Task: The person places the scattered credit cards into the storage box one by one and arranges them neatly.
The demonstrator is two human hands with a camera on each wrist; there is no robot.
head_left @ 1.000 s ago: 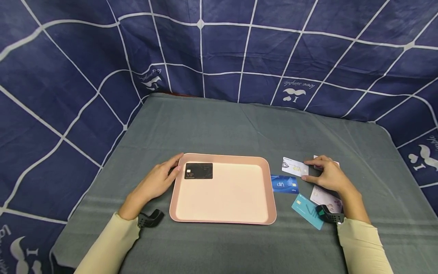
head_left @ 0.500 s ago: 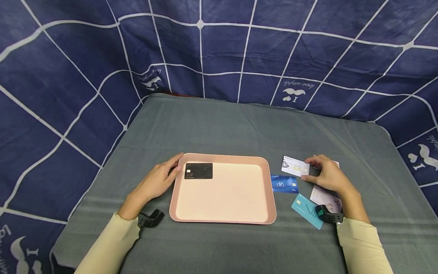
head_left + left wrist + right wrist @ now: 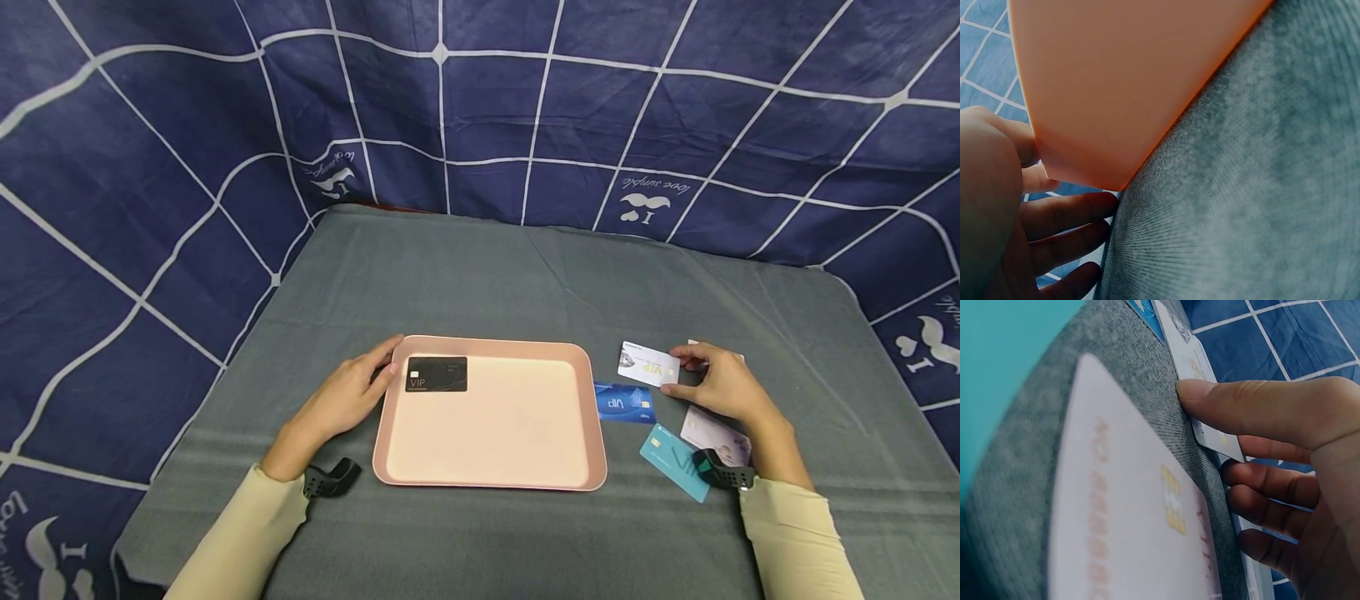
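Observation:
My left hand point(image 3: 347, 389) holds the pink tray point(image 3: 486, 479) at its far left corner, thumb and forefinger on the rim. The left wrist view has the thumb against the tray wall point(image 3: 1116, 81), with other fingers below the corner. A black VIP card point(image 3: 436, 375) lies inside the tray, upper left. To the tray's right, my right hand point(image 3: 723, 385) pinches a white VIP card point(image 3: 645, 364) by its right end. In the right wrist view, the thumb lies across this white card point(image 3: 1200, 375), and its near edge looks slightly lifted off the cloth.
A blue VIP card point(image 3: 625, 403) touches or slips under the tray's right edge. Nearer lie a teal card point(image 3: 672, 462) and a pale pink card point(image 3: 714, 435), partly under the right wrist device. Another card point(image 3: 738, 358) is mostly hidden behind the right hand. Grey cloth point(image 3: 465, 275) covers the table.
My right hand's fingers have shifted slightly on the white card, whose right end has edged up and right a little. The left hand and tray have stayed put.

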